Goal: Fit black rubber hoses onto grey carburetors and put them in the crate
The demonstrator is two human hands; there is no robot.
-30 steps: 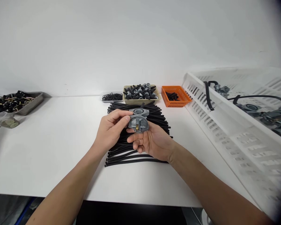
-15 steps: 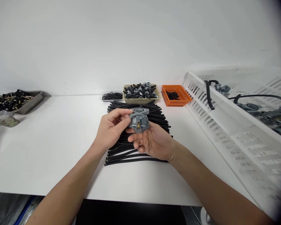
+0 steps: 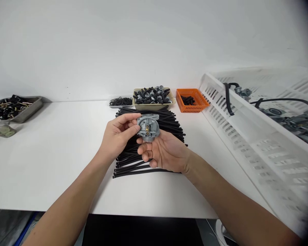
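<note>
A grey metal carburetor body [image 3: 149, 127] with a brass jet in its middle is held up above a pile of black rubber hoses [image 3: 166, 118]. My left hand [image 3: 120, 133] pinches its left edge between thumb and fingers. Under its right side lies my right hand [image 3: 164, 150], palm up, with curled fingers and the thumb hidden behind the part; it supports the carburetor body from below and the right.
Along the wall stand a small tray of black rubber rings [image 3: 120, 102], a beige tray [image 3: 154, 106] of hoses with grey fittings, and an orange basket [image 3: 192, 108]. A white crate [image 3: 231, 126] of carburetors fills the right. A metal tray [image 3: 32, 111] of parts is at left.
The carburetor body has tilted in my hands, so its open face with the brass jet turns more towards me. Both hands still hold it, slightly further left in view.
</note>
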